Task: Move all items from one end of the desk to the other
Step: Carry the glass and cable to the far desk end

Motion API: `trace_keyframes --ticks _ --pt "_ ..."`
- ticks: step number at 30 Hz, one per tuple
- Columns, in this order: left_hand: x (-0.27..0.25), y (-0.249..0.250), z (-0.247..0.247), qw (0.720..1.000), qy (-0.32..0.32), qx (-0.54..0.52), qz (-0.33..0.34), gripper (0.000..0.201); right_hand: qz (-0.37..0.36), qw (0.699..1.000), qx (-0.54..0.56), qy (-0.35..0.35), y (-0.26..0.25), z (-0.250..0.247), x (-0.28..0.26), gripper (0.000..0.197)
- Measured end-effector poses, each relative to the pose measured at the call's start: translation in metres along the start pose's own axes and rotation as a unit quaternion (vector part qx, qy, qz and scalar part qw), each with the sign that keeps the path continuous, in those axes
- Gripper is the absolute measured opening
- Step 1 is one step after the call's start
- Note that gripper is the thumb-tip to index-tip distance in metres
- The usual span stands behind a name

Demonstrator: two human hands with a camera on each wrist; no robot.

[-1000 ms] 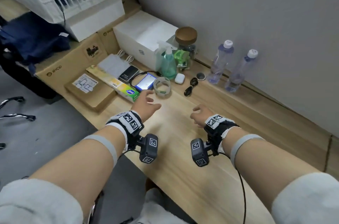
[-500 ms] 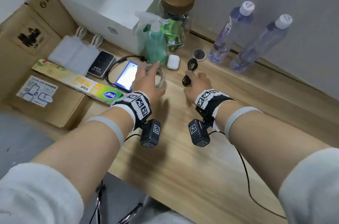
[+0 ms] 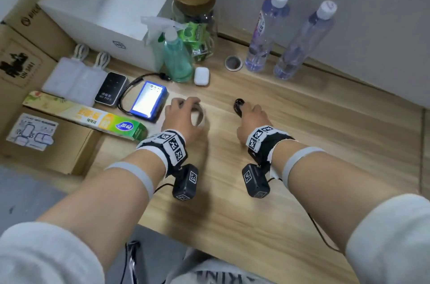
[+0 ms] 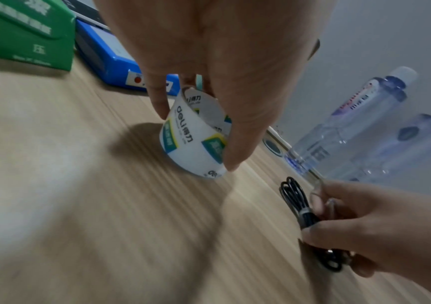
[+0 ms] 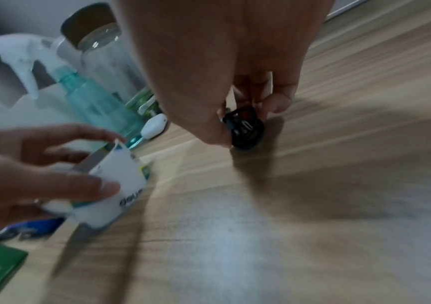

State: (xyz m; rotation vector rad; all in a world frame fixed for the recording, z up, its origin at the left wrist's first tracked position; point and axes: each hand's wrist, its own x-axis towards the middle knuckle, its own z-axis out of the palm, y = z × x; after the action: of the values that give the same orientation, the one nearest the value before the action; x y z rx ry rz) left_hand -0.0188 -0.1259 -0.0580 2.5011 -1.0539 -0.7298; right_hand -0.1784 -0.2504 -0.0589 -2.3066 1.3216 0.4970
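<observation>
Both hands now down: left hand (image 3: 181, 118) pinching round tape roll (image 4: 193, 137), right hand (image 3: 252, 118) pinching coiled black cable (image 5: 245, 128).

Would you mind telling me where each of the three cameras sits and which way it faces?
Head: worn on the head, looking forward and down at the desk; both forearms, left hand and right hand show.
Left wrist: on the left wrist, looking along the fingers at their grip on the tape roll; the right hand shows too.
Right wrist: on the right wrist, looking along the fingers pinching the coiled black cable; the left hand shows too.
Shared: both wrist views show the tape roll and the cable.
</observation>
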Motion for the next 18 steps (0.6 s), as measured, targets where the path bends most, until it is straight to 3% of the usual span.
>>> trace_keyframes --ticks 5,10,18 --pt "-0.032 0.012 0.013 0.999 -0.022 -0.022 0.01 0.061 0.08 0.995 0.051 -0.012 0.035 0.002 -0.041 0.065" --pt "-0.074 0.036 0.034 0.997 -0.041 -0.062 0.036 0.068 0.108 0.992 0.053 -0.025 0.07 0.014 -0.08 0.065" --pt "-0.167 0.124 0.088 0.993 -0.041 -0.069 0.085 0.07 0.07 0.993 0.092 0.032 0.173 0.015 -0.169 0.035"
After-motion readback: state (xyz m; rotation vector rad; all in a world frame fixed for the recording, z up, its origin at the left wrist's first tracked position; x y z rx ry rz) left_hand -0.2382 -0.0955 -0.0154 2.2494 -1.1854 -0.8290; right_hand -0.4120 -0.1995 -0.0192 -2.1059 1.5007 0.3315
